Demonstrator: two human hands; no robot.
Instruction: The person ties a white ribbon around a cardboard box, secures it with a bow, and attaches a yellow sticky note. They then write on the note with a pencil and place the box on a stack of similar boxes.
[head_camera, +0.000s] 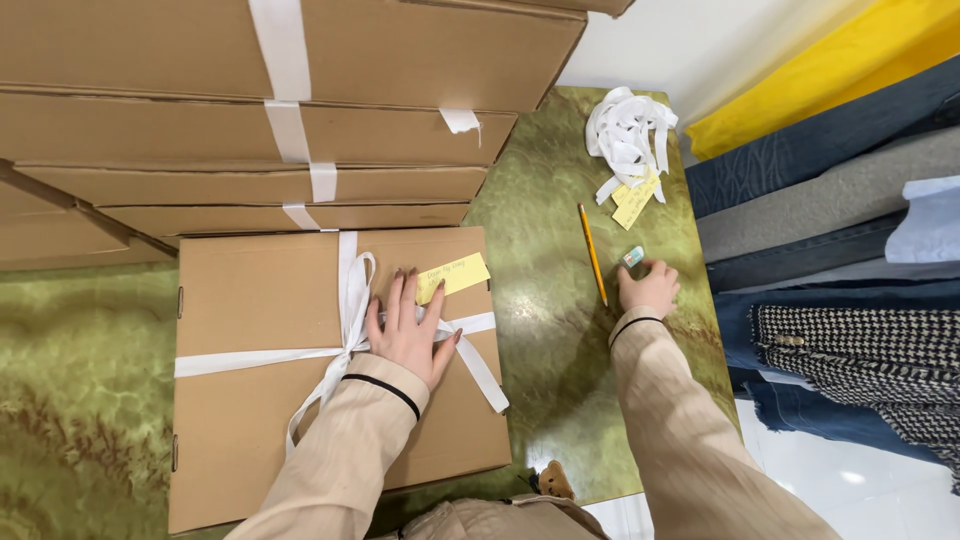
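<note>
Nearest the camera, two beige ribbed sleeves with dark cuff bands reach out over a green marbled table (560, 300). The left hand (408, 332) lies flat, palm down, on a flat cardboard box (250, 420), its fingers spread apart and pressing nothing but the lid. It rests just right of the bow in the white ribbon (352, 300) that is tied crosswise around the box, and its fingertips touch the lower edge of a yellow paper slip (455, 275) lying on the lid near the box's far right corner.

The right hand (650, 288) is on the tabletop to the right of the box, fingers curled together around a small eraser (633, 256) that peeks out at the fingertips. Just left of that hand a yellow pencil (592, 252) lies on the table, pointing away from the person.

Farther back, a loose heap of white ribbon (628, 130) sits on the table with more yellow slips (634, 200) tucked against its near side. Behind the tied box stands a stack of flat cardboard boxes (250, 120), each bound with white ribbon. At the right edge, folded fabrics (830, 200) lie piled in blue, grey, yellow and houndstooth.
</note>
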